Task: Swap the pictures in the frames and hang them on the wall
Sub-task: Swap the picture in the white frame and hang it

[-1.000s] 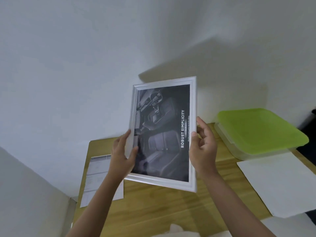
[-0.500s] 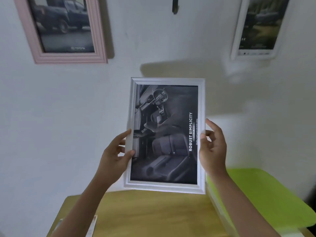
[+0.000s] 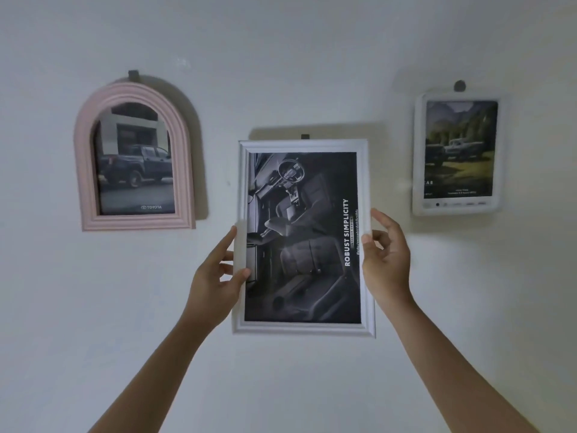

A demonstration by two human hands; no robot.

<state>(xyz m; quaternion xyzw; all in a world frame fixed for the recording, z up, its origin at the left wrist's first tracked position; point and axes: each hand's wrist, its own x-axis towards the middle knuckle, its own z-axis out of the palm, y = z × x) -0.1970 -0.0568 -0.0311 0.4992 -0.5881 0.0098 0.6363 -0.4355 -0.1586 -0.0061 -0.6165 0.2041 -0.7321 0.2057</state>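
A white rectangular frame (image 3: 304,329) with a dark car-interior picture reading "ROBUST SIMPLICITY" is held upright against the white wall. My left hand (image 3: 215,284) grips its left edge and my right hand (image 3: 385,264) grips its right edge. A small dark wall hook (image 3: 305,136) peeks out just above the frame's top edge. Whether the frame hangs on it is hidden.
A pink arched frame (image 3: 84,170) with a pickup-truck picture hangs at the left under its hook (image 3: 133,75). A white rounded frame (image 3: 418,157) with a truck-in-landscape picture hangs at the right under a round hook (image 3: 459,86). Bare wall lies below.
Both hands have lifted the white frame from above the wooden table up to the wall, between the two hanging frames. The table and green box have left the view.
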